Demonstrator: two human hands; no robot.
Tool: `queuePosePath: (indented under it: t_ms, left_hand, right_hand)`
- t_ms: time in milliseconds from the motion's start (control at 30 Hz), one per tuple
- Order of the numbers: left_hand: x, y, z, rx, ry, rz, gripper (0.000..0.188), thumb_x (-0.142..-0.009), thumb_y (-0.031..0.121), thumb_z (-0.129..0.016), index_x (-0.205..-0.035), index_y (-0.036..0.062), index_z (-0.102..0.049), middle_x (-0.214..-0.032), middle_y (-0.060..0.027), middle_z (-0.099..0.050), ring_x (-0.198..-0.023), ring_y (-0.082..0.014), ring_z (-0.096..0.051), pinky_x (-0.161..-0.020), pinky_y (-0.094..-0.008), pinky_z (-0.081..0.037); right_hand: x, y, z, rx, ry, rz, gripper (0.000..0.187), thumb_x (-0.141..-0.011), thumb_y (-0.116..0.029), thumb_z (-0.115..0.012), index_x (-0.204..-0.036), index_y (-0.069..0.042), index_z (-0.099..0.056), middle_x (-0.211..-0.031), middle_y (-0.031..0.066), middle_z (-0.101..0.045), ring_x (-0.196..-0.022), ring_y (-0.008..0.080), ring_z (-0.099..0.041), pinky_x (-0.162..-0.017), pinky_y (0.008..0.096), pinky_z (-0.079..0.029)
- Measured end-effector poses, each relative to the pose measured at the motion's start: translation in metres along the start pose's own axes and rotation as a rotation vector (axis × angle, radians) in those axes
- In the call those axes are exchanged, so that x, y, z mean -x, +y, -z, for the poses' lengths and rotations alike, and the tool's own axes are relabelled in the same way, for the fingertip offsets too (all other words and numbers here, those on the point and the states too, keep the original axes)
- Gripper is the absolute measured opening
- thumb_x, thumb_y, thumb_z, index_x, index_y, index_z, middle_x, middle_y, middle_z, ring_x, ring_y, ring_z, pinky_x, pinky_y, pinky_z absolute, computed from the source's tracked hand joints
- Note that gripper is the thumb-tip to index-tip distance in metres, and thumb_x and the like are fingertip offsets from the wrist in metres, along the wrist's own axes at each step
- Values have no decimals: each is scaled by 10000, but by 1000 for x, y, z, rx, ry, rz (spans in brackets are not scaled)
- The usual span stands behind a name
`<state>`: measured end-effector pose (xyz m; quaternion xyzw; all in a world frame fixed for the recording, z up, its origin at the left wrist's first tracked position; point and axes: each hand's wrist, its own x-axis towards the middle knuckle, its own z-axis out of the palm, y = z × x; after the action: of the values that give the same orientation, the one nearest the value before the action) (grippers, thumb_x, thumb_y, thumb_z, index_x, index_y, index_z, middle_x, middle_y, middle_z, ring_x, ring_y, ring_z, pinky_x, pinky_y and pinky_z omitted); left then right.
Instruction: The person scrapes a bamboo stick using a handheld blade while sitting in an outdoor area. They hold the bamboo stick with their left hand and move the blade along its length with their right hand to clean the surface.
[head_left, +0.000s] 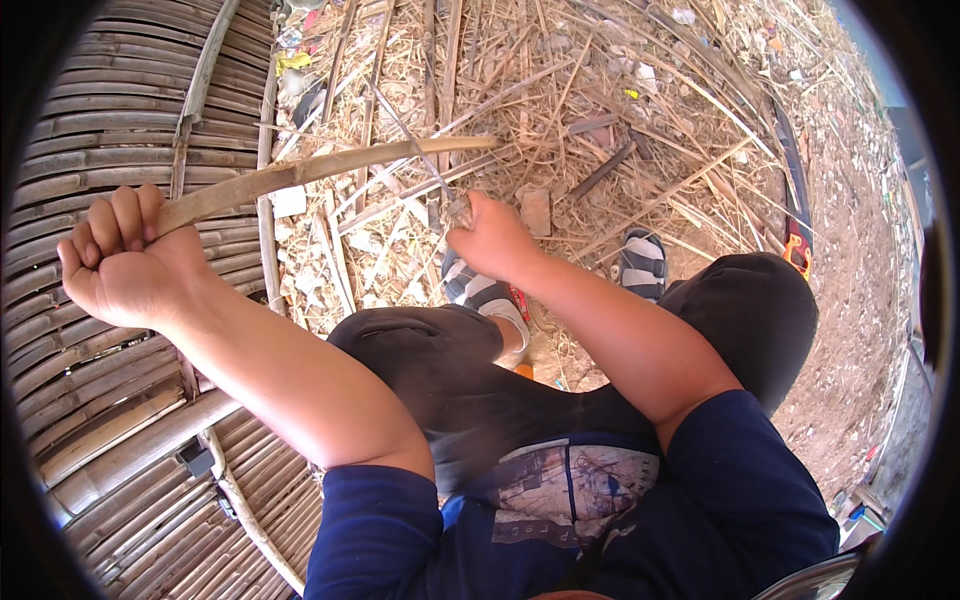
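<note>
My left hand (pixel 135 255) is raised at the left, its fingers wrapped round one end of a long split bamboo strip (pixel 290 172). The strip slants across to the right, and its far end hangs over the littered ground. Near the middle, my right hand (pixel 490 236) is closed round the handle of a knife. The narrow knife blade (pixel 408 130) points up and to the left and crosses the strip close to its far end. Whether the edge touches the strip I cannot tell. My fingers hide most of the handle.
A bamboo slat wall (pixel 110 130) stands along the left. Shavings and loose strips (pixel 560 90) cover the ground ahead. A handsaw (pixel 797 250) with a red and yellow handle lies at the right, beside bare earth (pixel 850 330). My sandalled feet (pixel 643 265) are close by.
</note>
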<state>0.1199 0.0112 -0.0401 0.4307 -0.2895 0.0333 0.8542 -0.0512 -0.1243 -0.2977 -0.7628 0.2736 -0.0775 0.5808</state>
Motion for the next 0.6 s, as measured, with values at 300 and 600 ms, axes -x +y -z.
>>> queuePosePath:
  t_ms: [300, 600]
  left_hand:
    - [5, 0, -9, 28, -88, -2, 293, -893, 224, -436, -638, 169, -301, -553, 29, -216, -494, -107, -165, -478, -276, -182]
    - [7, -4, -16, -55, 87, -71, 298, -903, 231, -428, -641, 161, -304, -546, 22, -220, -487, -115, -162, -470, -276, -176]
  right_hand:
    - [20, -76, 12, -143, -204, 305, 400, -770, -185, -647, -1083, 41, -541, -786, 234, -639, -726, 365, -651, -682, 438, -504]
    - [6, 11, -8, -34, 10, -32, 398, -765, -190, -655, -1052, 65, -552, -800, 235, -647, -750, 358, -657, -701, 424, -510]
